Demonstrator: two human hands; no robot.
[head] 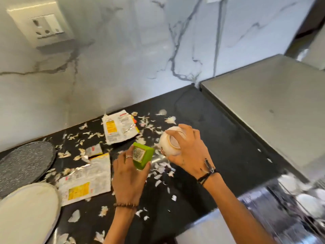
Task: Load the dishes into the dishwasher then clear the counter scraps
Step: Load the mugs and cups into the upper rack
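My left hand (129, 175) grips a small green container (142, 154) with a label on its base, tipped over above the black counter (228, 155). My right hand (189, 150) holds a cream bowl (171, 144) turned bottom-up, just right of the green container. White peel scraps (161, 170) lie scattered across the counter under and around both hands. Two torn foil packets, one at the back (119, 128) and one at the left (86, 182), lie flat among the scraps. At the lower right the open dishwasher rack (299, 199) shows white dishes, blurred.
A dark speckled plate (24, 161) and a white plate (28, 213) sit at the counter's left end. A small torn sachet (94, 150) lies between the packets. The dishwasher's steel top (272, 106) stands at right. A wall socket (44, 25) is on the marble backsplash.
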